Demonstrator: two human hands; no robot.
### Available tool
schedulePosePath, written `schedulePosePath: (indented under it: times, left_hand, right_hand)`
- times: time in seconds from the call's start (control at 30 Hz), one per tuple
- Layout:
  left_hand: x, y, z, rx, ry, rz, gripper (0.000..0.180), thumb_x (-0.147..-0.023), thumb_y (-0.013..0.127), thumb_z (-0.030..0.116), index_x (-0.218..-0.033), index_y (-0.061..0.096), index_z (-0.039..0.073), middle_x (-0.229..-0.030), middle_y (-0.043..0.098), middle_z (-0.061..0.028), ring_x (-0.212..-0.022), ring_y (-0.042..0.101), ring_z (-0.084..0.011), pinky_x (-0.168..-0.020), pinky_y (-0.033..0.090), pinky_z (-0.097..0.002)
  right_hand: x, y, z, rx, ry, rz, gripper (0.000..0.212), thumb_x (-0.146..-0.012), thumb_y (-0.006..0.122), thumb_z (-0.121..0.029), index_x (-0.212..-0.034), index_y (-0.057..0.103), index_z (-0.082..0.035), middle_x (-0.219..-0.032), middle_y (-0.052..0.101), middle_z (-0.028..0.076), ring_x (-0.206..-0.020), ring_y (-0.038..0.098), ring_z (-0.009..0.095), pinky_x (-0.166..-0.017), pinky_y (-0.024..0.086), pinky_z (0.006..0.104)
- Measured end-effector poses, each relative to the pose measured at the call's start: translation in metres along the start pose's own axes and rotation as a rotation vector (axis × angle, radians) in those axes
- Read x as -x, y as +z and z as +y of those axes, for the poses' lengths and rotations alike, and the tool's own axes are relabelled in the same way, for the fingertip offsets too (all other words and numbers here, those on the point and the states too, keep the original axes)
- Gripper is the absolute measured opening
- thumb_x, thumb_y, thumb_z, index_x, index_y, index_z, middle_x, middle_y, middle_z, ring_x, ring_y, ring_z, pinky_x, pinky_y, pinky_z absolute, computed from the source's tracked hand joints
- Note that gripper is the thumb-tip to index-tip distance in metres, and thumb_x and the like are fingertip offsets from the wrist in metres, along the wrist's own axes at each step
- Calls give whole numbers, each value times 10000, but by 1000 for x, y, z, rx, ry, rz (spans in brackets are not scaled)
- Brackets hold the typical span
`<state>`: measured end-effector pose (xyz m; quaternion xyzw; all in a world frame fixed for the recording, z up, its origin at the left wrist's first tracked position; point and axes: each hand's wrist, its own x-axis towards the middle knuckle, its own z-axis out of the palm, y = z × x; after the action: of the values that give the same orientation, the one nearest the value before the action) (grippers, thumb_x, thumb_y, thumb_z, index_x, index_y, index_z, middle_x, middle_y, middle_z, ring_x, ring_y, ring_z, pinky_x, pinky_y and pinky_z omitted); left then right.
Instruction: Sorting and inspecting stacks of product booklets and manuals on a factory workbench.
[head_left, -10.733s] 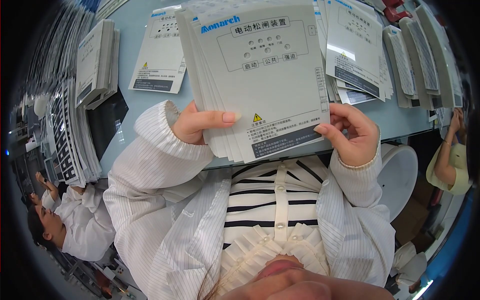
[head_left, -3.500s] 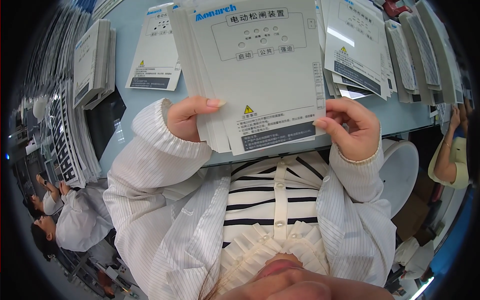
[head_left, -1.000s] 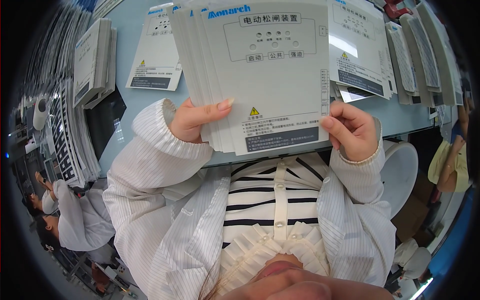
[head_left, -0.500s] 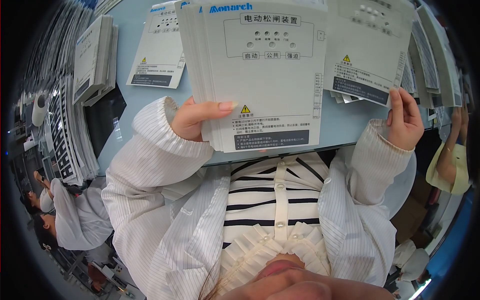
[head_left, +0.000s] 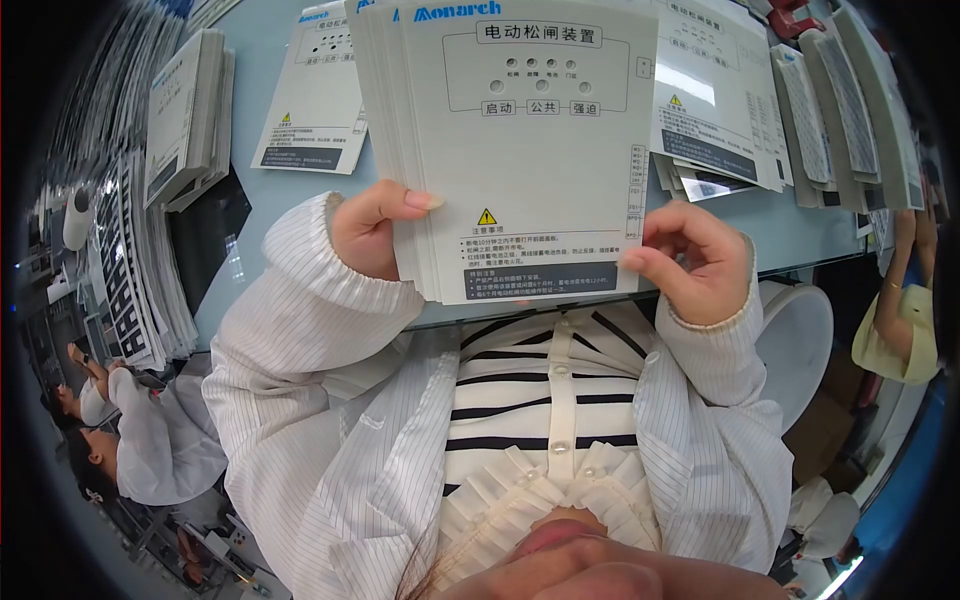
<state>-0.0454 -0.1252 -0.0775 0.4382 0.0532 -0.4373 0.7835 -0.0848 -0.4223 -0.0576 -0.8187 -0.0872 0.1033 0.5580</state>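
White sheets (head_left: 520,150) stand fanned over the counter (head_left: 800,225) edge, bare counter showing just beyond my right hand (head_left: 695,260). My left hand (head_left: 375,225) clamps their lower left edge, thumb across. My right hand, half a second ago out at another pile (head_left: 715,110), is back pinching the lower right corner.

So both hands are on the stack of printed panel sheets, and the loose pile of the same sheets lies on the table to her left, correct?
Not quite. In the head view the left hand and right hand do hold the stack of printed panel sheets, but the loose pile lies on the table to her right.
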Motion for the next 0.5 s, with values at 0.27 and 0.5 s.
schedulePosePath:
  times: [0.27, 0.5]
  left_hand:
    - [1, 2, -4, 6, 3, 43, 641, -758, 506, 261, -1305, 313, -13, -1242, 448, -259, -1100, 507, -364, -931, 428, -420]
    - [1, 2, -9, 196, -35, 65, 582, -749, 518, 231, -1247, 368, -31, -1205, 484, -232, -1068, 523, -318, -952, 392, -409]
  right_hand:
    - [3, 1, 1, -379, 240, 13, 122, -835, 612, -84, -883, 599, 28, -693, 574, 6, -458, 401, 16, -416, 300, 140]
    - [1, -38, 13, -257, 141, 394, 136, -842, 612, -91, -916, 605, 23, -695, 582, 4, -442, 390, 18, -407, 271, 146]
